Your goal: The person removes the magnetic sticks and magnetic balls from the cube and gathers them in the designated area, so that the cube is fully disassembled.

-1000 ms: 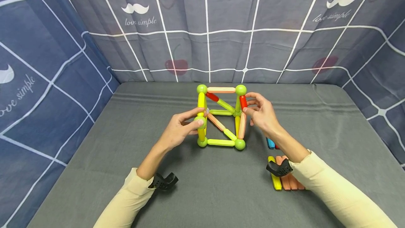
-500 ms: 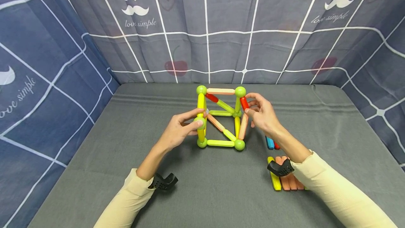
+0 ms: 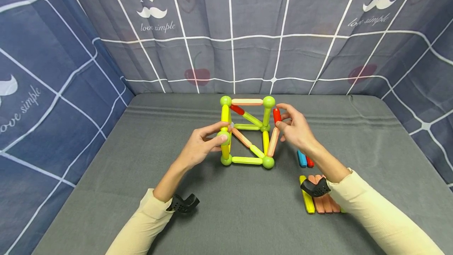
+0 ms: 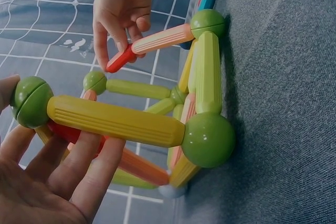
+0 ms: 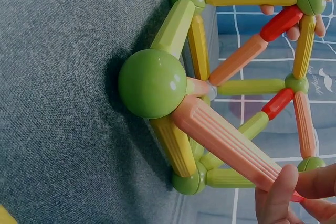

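Observation:
A cube-like frame of magnetic rods and green balls stands on the grey cloth. My left hand point(image 3: 198, 145) grips the green ball point(image 4: 31, 100) at its upper front left corner, thumb in front. With thumb and fingers, my right hand point(image 3: 296, 128) pinches a short red rod point(image 3: 277, 117), which sits end to end on a peach rod point(image 3: 273, 143). That pair leans outward from the lower front right green ball point(image 3: 268, 163). The red tip is apart from the upper back right ball point(image 3: 269, 102). Red-and-green point(image 5: 278, 103) and red-and-orange point(image 5: 282, 23) diagonals brace other sides.
Right of the frame lie a short blue rod point(image 3: 302, 158) and a red rod point(image 3: 310, 162). Nearer, partly under the right forearm, are a yellow rod point(image 3: 307, 196) and several orange rods point(image 3: 323, 204). A patterned curtain point(image 3: 247, 58) hangs behind the cloth.
The right hand has tilted the red-and-peach rod pair outward to the right, so its red tip has come away from the upper back right ball. The left hand stays put.

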### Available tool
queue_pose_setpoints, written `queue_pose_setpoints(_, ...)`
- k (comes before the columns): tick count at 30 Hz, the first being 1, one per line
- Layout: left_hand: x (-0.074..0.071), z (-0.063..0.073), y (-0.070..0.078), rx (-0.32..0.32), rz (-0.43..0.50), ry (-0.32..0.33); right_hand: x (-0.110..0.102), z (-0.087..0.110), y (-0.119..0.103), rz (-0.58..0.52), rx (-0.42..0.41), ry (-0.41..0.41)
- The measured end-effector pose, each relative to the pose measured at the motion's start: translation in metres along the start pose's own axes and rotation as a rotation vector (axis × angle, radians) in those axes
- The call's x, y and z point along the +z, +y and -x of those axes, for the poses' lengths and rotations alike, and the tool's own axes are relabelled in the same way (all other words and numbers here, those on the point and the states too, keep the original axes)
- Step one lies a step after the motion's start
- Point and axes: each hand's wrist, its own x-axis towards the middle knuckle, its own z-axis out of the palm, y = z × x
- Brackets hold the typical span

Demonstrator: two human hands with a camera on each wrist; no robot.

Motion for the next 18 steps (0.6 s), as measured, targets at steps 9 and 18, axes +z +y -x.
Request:
queue_pose_setpoints(9,0.000,0.000,0.000,0.009,-0.031,0.006,-0.007,0.000,0.000,-0.032,0.007,0.040)
queue_pose_setpoints(18,0.000,0.000,0.000,0.005,-0.016,0.009,-0.014,0.012,0.001,-0.063,0.006,0.062)
